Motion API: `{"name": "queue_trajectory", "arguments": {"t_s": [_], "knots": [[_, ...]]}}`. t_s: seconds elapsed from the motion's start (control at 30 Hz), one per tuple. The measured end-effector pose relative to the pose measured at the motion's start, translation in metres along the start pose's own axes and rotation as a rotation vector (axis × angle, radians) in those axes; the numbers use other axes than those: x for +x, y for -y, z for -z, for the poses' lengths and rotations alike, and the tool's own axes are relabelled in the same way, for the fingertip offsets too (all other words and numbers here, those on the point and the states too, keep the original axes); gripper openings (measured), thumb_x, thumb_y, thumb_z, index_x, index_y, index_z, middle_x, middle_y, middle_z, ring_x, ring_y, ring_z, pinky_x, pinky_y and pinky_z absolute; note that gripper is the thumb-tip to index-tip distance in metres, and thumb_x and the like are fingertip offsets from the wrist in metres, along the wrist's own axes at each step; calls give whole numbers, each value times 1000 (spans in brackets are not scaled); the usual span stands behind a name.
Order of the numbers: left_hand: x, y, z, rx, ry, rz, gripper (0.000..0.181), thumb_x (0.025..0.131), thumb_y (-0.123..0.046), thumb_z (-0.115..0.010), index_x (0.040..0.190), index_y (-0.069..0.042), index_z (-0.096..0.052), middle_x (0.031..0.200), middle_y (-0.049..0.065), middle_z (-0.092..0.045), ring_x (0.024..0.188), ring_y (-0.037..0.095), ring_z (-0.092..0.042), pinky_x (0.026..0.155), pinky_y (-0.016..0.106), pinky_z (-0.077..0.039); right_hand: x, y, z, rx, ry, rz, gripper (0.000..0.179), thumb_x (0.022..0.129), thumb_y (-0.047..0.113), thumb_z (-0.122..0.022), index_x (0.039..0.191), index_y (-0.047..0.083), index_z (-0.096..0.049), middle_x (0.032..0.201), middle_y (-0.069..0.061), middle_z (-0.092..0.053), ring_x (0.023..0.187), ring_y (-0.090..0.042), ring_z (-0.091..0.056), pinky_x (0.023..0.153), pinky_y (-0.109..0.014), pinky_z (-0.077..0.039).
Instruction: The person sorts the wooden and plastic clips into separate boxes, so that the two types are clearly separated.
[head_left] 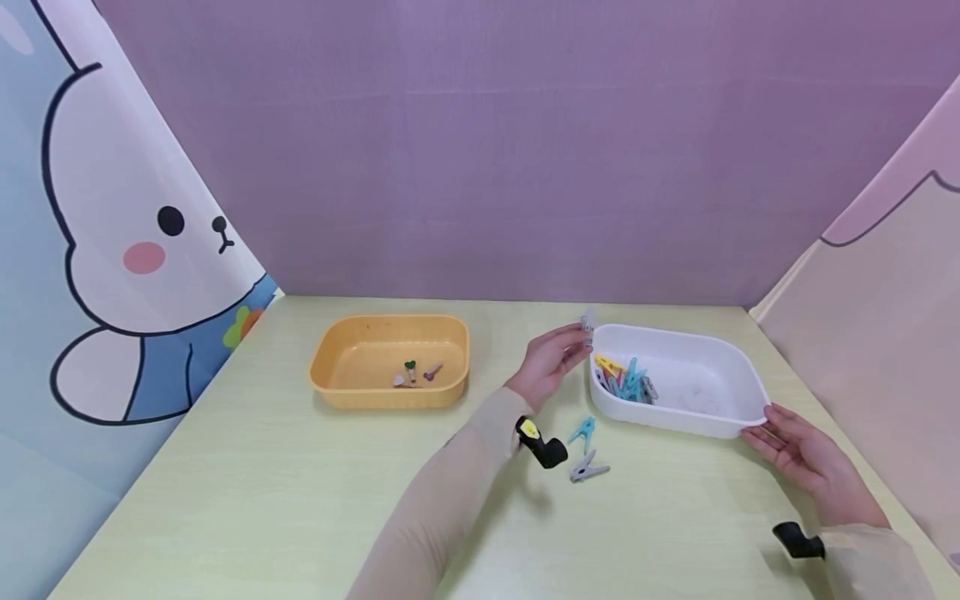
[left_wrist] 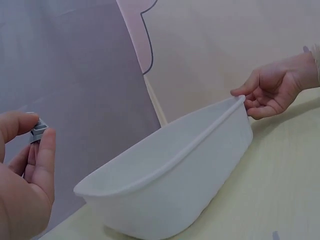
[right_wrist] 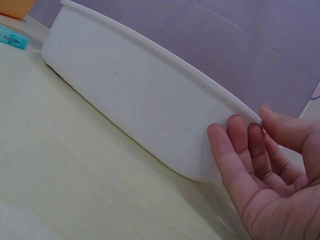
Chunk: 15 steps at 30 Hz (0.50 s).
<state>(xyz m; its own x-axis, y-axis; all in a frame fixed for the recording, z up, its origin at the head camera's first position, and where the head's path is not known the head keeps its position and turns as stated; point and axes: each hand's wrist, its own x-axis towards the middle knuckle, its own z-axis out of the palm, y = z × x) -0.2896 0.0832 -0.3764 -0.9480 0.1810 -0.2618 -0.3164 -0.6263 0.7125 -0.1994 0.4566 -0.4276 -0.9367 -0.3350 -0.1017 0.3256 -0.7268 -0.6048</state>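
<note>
My left hand [head_left: 551, 357] pinches a grey clothespin [left_wrist: 38, 131] between thumb and fingers, just beside the left rim of the white basin [head_left: 693, 421]. At the basin's front right corner, my right hand [head_left: 808, 454] grips the rim, thumb on top and fingers against the outer wall in the right wrist view. Inside the basin's left end lies a pile of clothespins [head_left: 633, 385] in blue, grey, yellow and red. On the table in front of it are a blue clothespin [head_left: 584, 432] and a grey clothespin [head_left: 588, 468].
To the left stands an orange-yellow basin [head_left: 390, 400] with a few small items in it, among them one with a green heart [head_left: 410, 367]. A purple backdrop [head_left: 517, 167] rises behind the pale table [head_left: 300, 500]. Printed cloths hang at both sides.
</note>
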Motion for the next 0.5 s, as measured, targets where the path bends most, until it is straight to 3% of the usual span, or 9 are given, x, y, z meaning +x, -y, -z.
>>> {"name": "queue_trajectory", "arguments": {"t_s": [0.17, 0.5], "knots": [[-1, 4, -10, -6, -10, 3, 25, 89, 3, -71, 113, -2, -72, 109, 14, -67, 112, 31, -63, 85, 27, -59, 0, 0, 0, -1, 12, 0, 32, 107, 2, -34, 107, -3, -65, 105, -22, -66, 100, -34, -68, 95, -46, -54], [-1, 11, -26, -34, -18, -6, 21, 89, 3, -71, 110, -1, -74, 105, 15, -68, 97, 23, -67, 85, 28, -59, 0, -1, 0, -1, 11, 4, 32, 107, 2, -34, 106, -3, -65, 104, -22, -66, 99, -34, -68, 95, -46, -54]]}}
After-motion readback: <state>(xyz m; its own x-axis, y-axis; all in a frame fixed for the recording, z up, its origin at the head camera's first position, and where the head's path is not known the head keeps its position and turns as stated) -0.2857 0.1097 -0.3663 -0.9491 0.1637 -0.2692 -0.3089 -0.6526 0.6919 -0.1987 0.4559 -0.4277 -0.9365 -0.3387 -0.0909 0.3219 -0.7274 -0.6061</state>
